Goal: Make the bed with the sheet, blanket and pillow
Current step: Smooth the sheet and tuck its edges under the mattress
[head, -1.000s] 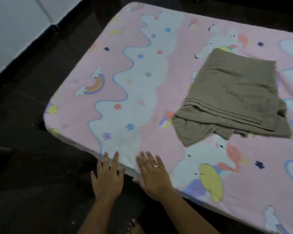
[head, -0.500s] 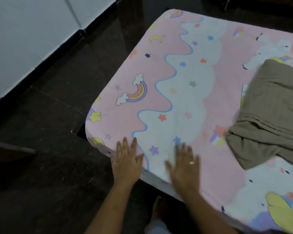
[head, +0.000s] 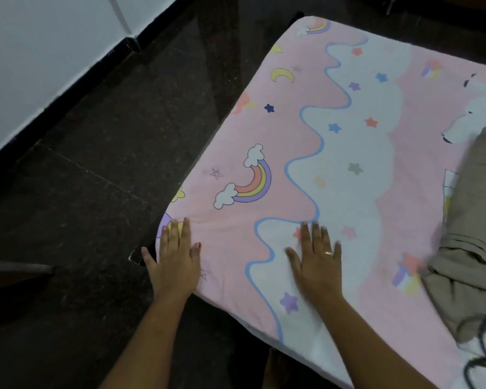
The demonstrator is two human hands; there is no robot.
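Left hand point(head: 174, 265) lies flat, fingers straight, on the near corner of the pink unicorn sheet point(head: 348, 178), lower centre. Right hand point(head: 317, 268), also flat and holding nothing, presses beside it. Smoothing likely goes best sweeping outward to the edges. Folded tan blanket point(head: 477, 220) lies at far right; no pillow shows. Dark tiled floor point(head: 110, 164) fills the left, with a white wall point(head: 40, 51) at upper left.

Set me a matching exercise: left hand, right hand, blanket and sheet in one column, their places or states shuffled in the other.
1 left hand
2 right hand
3 blanket
4 sheet

A brown, bunched at the view's right edge
B pink, spread out flat
C flat at the sheet's near-left corner
D flat on the white cloud print, wearing a ring

Pairs: 1-C, 2-D, 3-A, 4-B
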